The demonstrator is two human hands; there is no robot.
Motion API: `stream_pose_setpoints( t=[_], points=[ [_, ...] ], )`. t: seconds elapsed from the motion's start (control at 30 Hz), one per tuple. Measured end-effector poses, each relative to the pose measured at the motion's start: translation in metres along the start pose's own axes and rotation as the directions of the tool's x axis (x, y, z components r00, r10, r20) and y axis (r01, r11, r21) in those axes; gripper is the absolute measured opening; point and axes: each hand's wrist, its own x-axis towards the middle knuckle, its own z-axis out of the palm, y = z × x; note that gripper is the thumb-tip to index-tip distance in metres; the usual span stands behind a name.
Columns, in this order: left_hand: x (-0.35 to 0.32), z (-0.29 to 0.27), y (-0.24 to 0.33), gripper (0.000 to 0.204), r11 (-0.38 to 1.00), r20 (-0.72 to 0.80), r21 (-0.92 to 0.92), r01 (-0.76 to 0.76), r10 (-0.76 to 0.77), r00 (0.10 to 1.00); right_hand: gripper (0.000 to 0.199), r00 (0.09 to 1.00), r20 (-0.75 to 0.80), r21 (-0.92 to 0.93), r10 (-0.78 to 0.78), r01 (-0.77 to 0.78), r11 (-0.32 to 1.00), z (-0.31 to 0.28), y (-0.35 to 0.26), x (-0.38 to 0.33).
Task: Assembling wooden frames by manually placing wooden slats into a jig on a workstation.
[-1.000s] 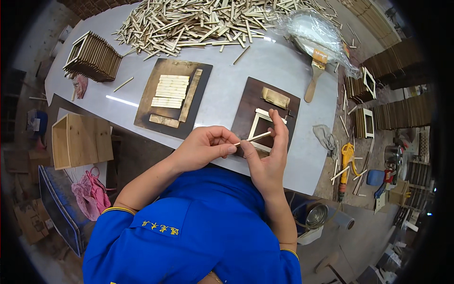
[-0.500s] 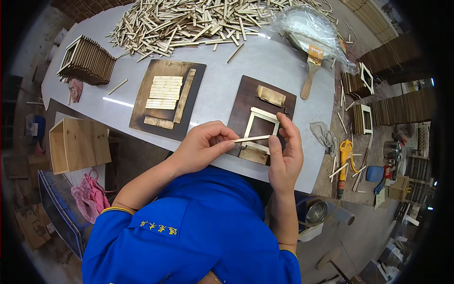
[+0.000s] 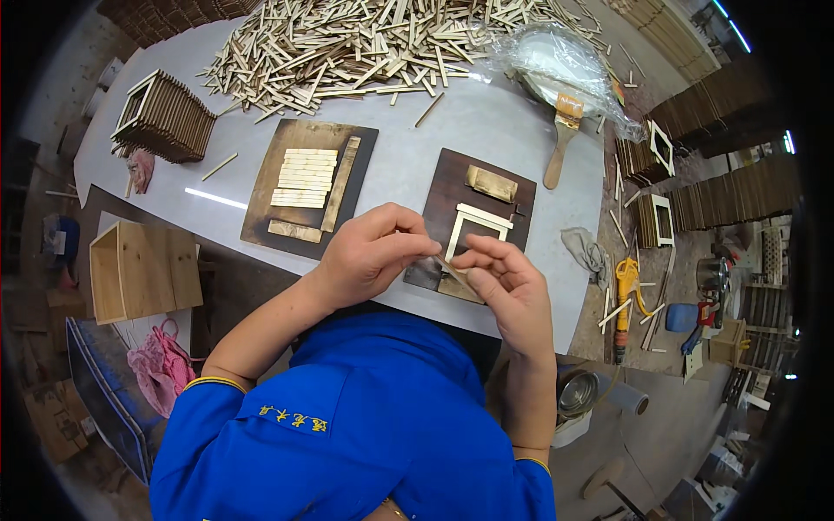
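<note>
My left hand (image 3: 375, 253) pinches one end of a thin wooden strip (image 3: 453, 268) between thumb and fingers. Curled around the strip's other end, my right hand (image 3: 512, 293) has its thumb against it. Below the hands lies a small pale wooden frame (image 3: 484, 218) on a dark board (image 3: 445, 187), its near part hidden by my fingers. Two wooden blocks are fixed to that board, a far block (image 3: 492, 183) and a near one partly covered. To the left, a second board (image 3: 288, 136) bears a row of pale strips (image 3: 304, 178) laid side by side.
A big heap of loose strips (image 3: 347, 52) covers the table's far side. A brush (image 3: 563, 139) leans on a plastic-wrapped bowl (image 3: 556, 65). Stacked frames stand at the far left (image 3: 165, 117) and right (image 3: 658, 217). A rag (image 3: 585, 252) and yellow glue gun (image 3: 625, 286) lie right.
The strip has turned from nearly level to slanting down toward the right. My right hand has moved slightly left and its fingers have curled in, off the frame's far side.
</note>
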Motion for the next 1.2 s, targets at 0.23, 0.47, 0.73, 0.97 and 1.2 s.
stream_pose_setpoints(
  t=[0.23,0.47,0.73,0.97,1.2],
  points=[
    [-0.001,0.006,0.004,0.033,0.996,-0.003,-0.082,-0.042,0.042,0.999,0.044,0.984,0.142,-0.012,0.109,-0.109,0.994,0.009,-0.002,-0.004],
    [-0.017,0.017,0.029,0.036,0.770,0.049,-0.484,0.416,-0.451,0.891,0.050,0.992,-0.102,0.186,-0.081,0.099,0.978,0.024,0.019,0.000],
    [-0.014,0.027,0.040,0.028,0.420,0.281,-0.703,0.574,-0.577,0.767,0.052,0.941,-0.304,0.358,-0.146,0.255,0.898,0.041,0.032,0.002],
    [-0.011,0.028,0.029,0.018,0.602,0.193,-0.592,0.536,-0.540,0.820,0.056,0.928,-0.291,0.289,-0.232,0.316,0.904,0.031,0.035,-0.001],
    [-0.009,0.018,0.020,0.019,0.986,-0.067,0.084,0.142,-0.137,0.988,0.062,0.903,-0.335,0.175,-0.271,0.342,0.923,0.012,0.027,-0.003]
  ],
)
